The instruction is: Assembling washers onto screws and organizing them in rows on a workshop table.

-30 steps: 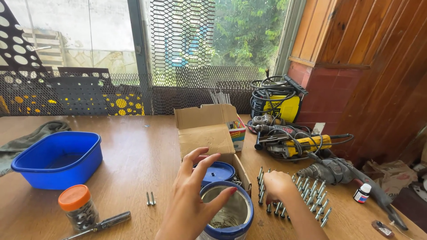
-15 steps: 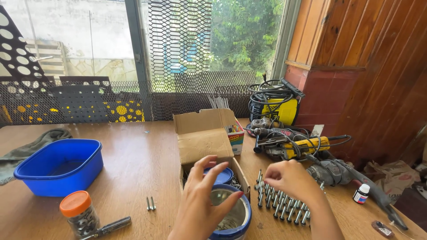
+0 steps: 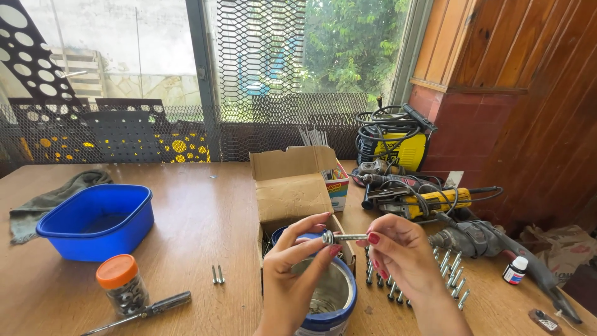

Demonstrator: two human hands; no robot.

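Both hands up over the tin (image 3: 329, 292), sharing one bolt (image 3: 344, 237) held level. Left hand (image 3: 295, 274): fingers curled, thumb and fingertips pinched on the head end, where a nut or washer sits. Right hand (image 3: 401, 255): fingers pinched on the other end of the shank, rest of the hand loosely curled. The bolt is in the air, directly above the tin's open mouth, clear of the table (image 3: 205, 224).

Tin is round, blue-rimmed, with small metal parts in the bottom. Right of it, under the right wrist, a cluster of bolts stood on end (image 3: 451, 286). Left of the tin: two loose bolts (image 3: 216, 274) lying side by side, then a jar (image 3: 122, 285) with an orange lid and a screwdriver (image 3: 140, 313) just beside it.

Behind the tin, touching it: open cardboard box (image 3: 292, 186). Far left, a blue tub (image 3: 99, 221) and a grey rag (image 3: 46, 202). Right side: drill (image 3: 479, 239), small white bottle (image 3: 515, 270), more power tools (image 3: 410, 196), yellow welder (image 3: 398, 140) with coiled cables by the window.
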